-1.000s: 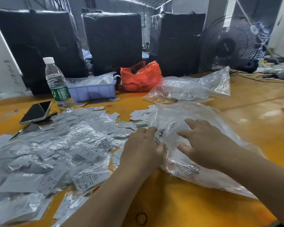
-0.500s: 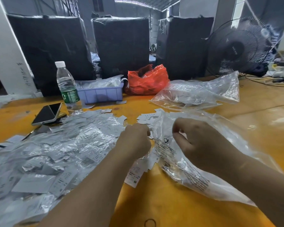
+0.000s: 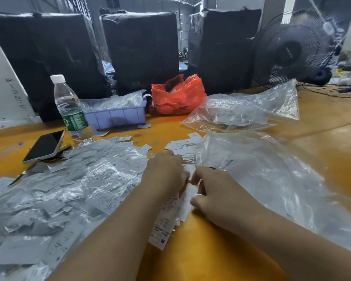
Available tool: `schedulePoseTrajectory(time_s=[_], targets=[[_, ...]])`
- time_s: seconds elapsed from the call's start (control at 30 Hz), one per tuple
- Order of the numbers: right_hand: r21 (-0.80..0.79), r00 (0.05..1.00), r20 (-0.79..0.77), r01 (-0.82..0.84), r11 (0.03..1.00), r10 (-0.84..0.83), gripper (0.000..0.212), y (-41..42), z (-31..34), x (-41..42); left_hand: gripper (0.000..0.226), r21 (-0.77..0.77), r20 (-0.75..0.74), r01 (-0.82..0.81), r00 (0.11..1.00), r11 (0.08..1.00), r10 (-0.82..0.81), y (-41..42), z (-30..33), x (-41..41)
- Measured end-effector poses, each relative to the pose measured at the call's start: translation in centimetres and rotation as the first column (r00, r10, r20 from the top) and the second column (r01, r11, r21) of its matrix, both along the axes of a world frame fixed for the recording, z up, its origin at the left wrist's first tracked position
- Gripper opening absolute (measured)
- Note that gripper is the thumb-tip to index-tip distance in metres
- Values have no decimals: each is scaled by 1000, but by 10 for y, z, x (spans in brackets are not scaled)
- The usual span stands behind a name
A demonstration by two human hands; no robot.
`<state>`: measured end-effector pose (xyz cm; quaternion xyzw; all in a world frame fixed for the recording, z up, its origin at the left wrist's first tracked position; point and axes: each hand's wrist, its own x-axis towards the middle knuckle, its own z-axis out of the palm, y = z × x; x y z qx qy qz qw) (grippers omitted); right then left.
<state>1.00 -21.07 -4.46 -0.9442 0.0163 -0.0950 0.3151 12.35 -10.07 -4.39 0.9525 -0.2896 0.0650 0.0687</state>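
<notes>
On the orange table, my left hand (image 3: 164, 175) and my right hand (image 3: 217, 195) meet at the middle, both with fingers curled around a bunch of white printed tags (image 3: 170, 216) that hangs down between them. A large clear plastic bag (image 3: 272, 179) lies right beside and behind my right hand. To the left spreads a wide pile of tags in small clear sleeves (image 3: 59, 195). A few loose white tags (image 3: 180, 144) lie just beyond my hands.
A water bottle (image 3: 69, 108) and a phone (image 3: 45, 147) stand at the left. Behind are a purple tray (image 3: 118, 116), a red plastic bag (image 3: 176, 98), a second clear bag (image 3: 247, 110), black wrapped stacks (image 3: 142, 49) and a fan (image 3: 292, 49).
My hands left the flat clear bag, curled, and came together. They now hold a bunch of tags pulled out at the bag's left edge. The view shifted slightly.
</notes>
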Motion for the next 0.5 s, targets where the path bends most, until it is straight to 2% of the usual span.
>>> schedulePoseTrajectory(time_s=[0.07,0.17,0.37,0.5], targets=[[-47,999,40,10,999,-8,18,0,-1,3,30,37,20,14,1000,999,-15,-3,1,1],[-51,997,74,20,998,-16,11,-1,-3,5,27,55,125,52,990,997,-59,-7,-1,0],[94,993,96,66,993,-75,11,-5,-2,6,20,74,213,75,973,994,-89,-11,-1,-6],[202,987,107,97,975,-120,13,-6,0,6,17,0,193,38,980,999,-37,-9,2,-7]])
